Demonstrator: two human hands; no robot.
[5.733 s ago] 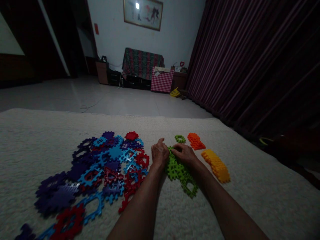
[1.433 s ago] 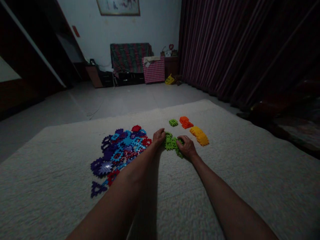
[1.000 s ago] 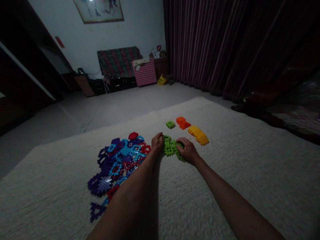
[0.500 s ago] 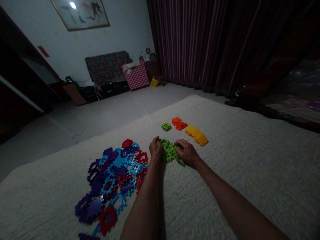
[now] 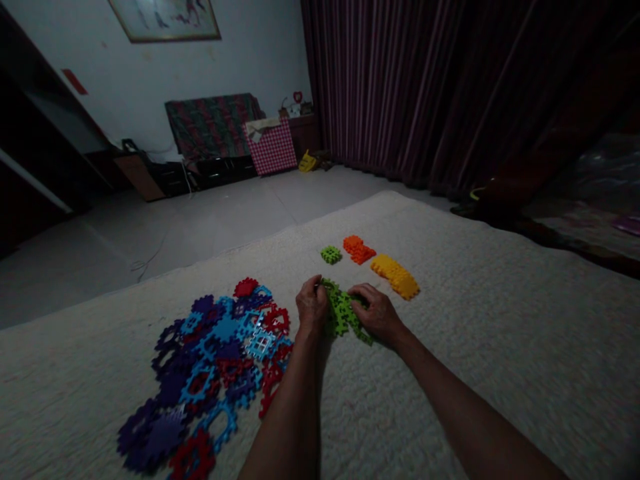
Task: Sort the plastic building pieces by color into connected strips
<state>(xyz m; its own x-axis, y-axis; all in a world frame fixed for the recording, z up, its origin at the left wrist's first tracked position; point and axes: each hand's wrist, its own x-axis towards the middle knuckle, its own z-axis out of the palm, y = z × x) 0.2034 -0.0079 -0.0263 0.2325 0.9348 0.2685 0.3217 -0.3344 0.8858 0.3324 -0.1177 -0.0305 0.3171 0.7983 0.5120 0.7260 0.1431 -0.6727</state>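
Green plastic building pieces with toothed edges (image 5: 341,312) lie bunched together on the pale quilted cover. My left hand (image 5: 312,305) is closed on the left edge of this bunch, its fingertips partly hidden. On the right side, my right hand (image 5: 374,308) curls its fingers over another of the green pieces. Just beyond the hands sits a small green stack (image 5: 331,254). Beside it are orange pieces (image 5: 358,249) and a leaning row of yellow pieces (image 5: 395,275). Left of my left arm spreads a mixed pile of purple, blue and red pieces (image 5: 225,330).
The quilted cover (image 5: 480,300) ends at an edge above a tiled floor (image 5: 235,217). Farther back stand a cloth-draped cabinet (image 5: 215,127), a pink checked cloth (image 5: 271,148) and a yellow object (image 5: 307,161). Dark curtains (image 5: 380,87) hang behind.
The view has tilted and shifted slightly, so the mixed pile appears lower and farther left. Both hands stay at the green pieces, which have shifted a little between them.
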